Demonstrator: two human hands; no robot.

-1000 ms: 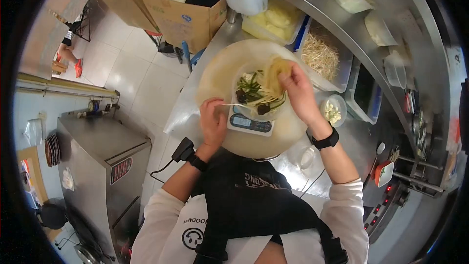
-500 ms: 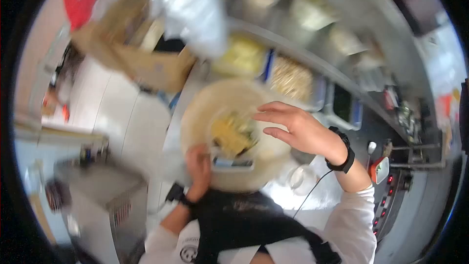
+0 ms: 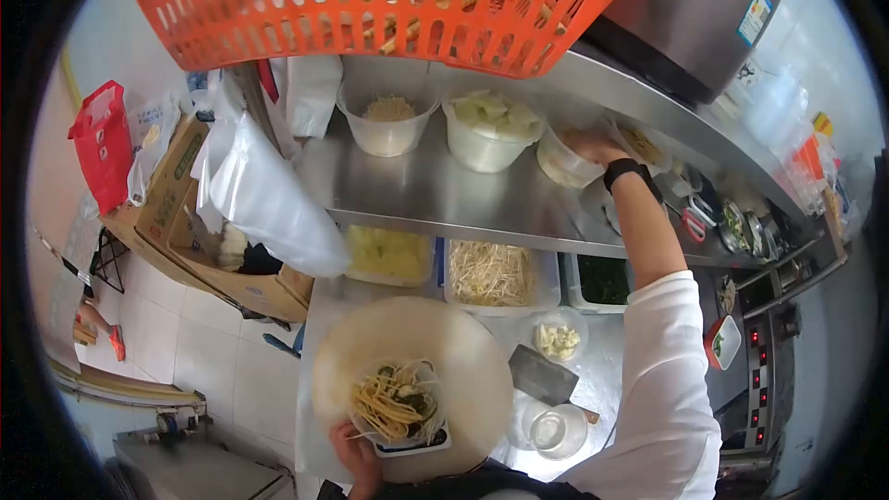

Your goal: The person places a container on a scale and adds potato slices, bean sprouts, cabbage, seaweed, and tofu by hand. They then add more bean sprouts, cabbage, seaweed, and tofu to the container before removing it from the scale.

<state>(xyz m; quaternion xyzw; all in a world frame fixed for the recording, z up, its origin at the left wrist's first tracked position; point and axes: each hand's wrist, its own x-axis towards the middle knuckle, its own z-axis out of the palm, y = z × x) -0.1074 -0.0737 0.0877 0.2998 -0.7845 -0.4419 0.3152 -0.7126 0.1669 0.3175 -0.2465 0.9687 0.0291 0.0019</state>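
My right hand (image 3: 586, 145) reaches up to the steel shelf (image 3: 435, 194) and rests in a clear tub (image 3: 563, 165) there; its fingers are hidden inside the tub. My left hand (image 3: 355, 456) sits low at the near edge of the round board (image 3: 472, 356), touching the clear bowl (image 3: 400, 403) of noodles, greens and dark pieces. That bowl stands on a small scale (image 3: 435, 444).
Two more tubs (image 3: 387, 122) (image 3: 488, 132) stand on the shelf under an orange basket (image 3: 417, 0). Below are bins of yellow food (image 3: 387, 255), bean sprouts (image 3: 491, 273) and greens (image 3: 604, 280), a small bowl (image 3: 558, 337), a cleaver (image 3: 542, 375), a glass (image 3: 554, 430). Cardboard boxes (image 3: 176, 213) stand left.
My head has tilted up, bringing the shelf and basket into view. My right hand left the bowl and rose to the shelf tub. My left hand stayed by the bowl.
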